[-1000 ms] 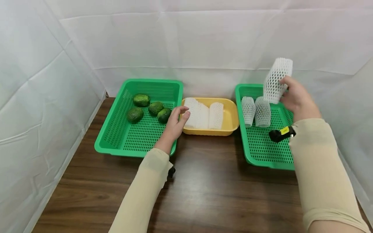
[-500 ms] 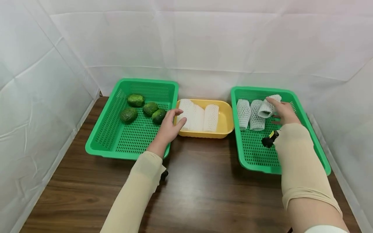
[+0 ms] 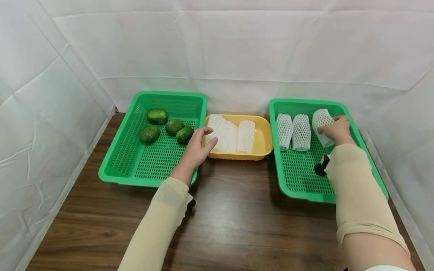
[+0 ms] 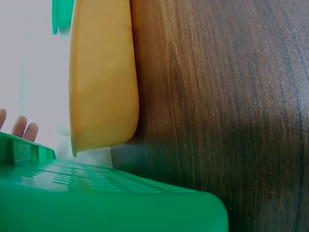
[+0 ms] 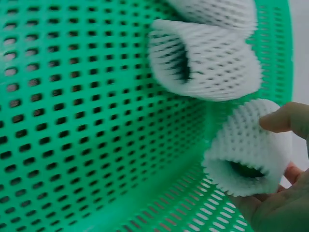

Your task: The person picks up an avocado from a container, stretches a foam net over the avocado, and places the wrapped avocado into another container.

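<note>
Table: a dark wood-grained top (image 3: 230, 210), on which two green baskets and a yellow tray are set in a row against white sheeting (image 3: 237, 45).
Left basket: placed left of the yellow tray; four bare avocados (image 3: 149, 134) are held in it, taken as the share left to be sleeved.
Right basket: placed on the tray's other side (image 3: 301, 178); three netted pieces are gathered here, so the work is judged to be somewhat short of halfway, by the fruit in view.
Yellow tray: set between the baskets (image 3: 263, 137); flattened white foam-net sleeves (image 3: 245, 137) are laid in it, overlapped, so that an exact count cannot be told.
Right hand: reached into the right basket (image 3: 337, 130); one netted piece (image 3: 321, 118) is gripped between thumb and fingers, and no release is shown.
Left hand: held by the facing edges of the left basket and the tray (image 3: 197, 146); thumb and fingers are parted and nothing is grasped. Whether an edge is touched cannot be told.
Netted pair: two pieces (image 3: 301, 131) are lain side by side, unheld, left of the gripped one; both are judged finished.
Sleeve mouth: dark green is glimpsed inside the gripped net, by which an avocado is suggested.
</note>
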Motion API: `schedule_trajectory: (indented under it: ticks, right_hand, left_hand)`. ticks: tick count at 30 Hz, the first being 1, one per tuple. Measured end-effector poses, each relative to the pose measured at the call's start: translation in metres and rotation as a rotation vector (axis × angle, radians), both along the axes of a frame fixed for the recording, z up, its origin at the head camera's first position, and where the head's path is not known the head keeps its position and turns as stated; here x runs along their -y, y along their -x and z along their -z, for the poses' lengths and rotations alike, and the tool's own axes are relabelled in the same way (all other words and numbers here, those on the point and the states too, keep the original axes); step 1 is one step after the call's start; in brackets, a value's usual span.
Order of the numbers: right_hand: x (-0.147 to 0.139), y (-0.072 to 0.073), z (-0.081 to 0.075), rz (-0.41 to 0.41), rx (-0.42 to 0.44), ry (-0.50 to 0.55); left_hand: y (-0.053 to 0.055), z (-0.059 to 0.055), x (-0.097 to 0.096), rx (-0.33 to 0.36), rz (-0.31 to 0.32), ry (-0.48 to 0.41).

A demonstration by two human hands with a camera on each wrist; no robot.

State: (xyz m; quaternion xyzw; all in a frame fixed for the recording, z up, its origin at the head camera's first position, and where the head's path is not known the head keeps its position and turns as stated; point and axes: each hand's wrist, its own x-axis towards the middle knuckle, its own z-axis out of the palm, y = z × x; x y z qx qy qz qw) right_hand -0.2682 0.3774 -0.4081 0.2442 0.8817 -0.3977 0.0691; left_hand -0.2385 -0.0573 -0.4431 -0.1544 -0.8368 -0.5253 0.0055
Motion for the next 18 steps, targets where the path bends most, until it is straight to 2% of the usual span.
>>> schedule_trajectory:
  ticks: [3,7,18]
  right_hand:
    - [0.001,-0.002,0.007,-0.039,0.036,-0.057]
    - [0.0,-0.002,0.016,-0.014,0.022,-0.057]
    - [-0.01,-0.018,0.024,0.0,-0.008,-0.159]
  left_hand:
    - [0.001,0.001,0.001,0.008,0.004,0.006]
    - [0.001,0.0,0.001,0.011,0.007,0.009]
    - [0.001,-0.002,-0.009,0.003,0.045,0.014]
